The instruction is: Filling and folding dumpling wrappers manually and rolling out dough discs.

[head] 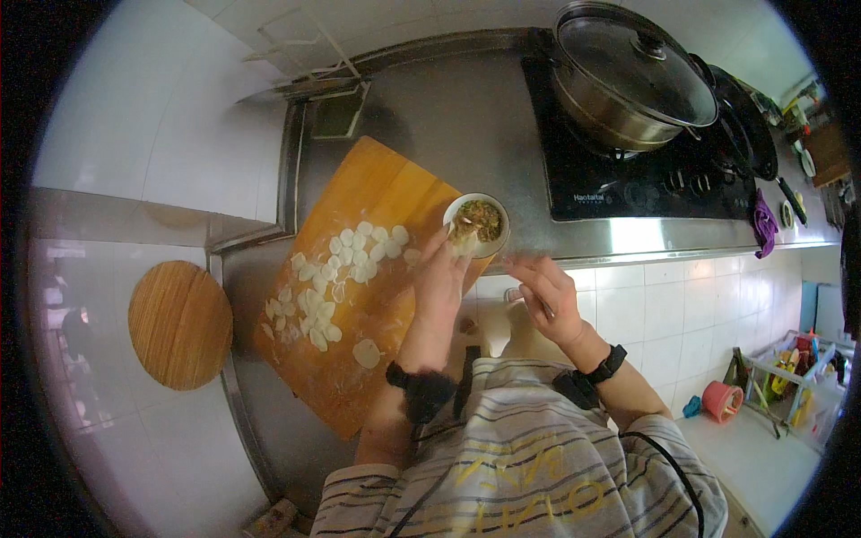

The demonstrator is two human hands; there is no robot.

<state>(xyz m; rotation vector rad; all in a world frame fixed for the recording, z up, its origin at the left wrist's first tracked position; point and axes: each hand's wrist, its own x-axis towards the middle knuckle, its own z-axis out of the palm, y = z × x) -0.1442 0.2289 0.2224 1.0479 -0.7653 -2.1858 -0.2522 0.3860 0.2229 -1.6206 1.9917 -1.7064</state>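
Note:
My left hand [437, 282] holds a dumpling wrapper [464, 243] with some filling on it, at the near left rim of a white bowl [498, 246]. Inside the bowl is a chopped, greenish-brown filling [485, 218]. My right hand [548, 296] is off the board's right corner, its fingers curled around what looks like a thin metal utensil [549, 311]; motion blurs the fingertips. Many small round dough pieces [360, 257] lie on the floured wooden cutting board [383, 171]. One larger rolled wrapper [366, 353] lies nearer to me.
On the right, a black gas stove [585, 195] carries a large lidded steel pot [605, 111] and a dark pan [753, 128]. A purple cloth [765, 222] hangs over the counter edge. At left is a round wooden board [180, 326]; a wire rack [336, 111] stands behind the cutting board.

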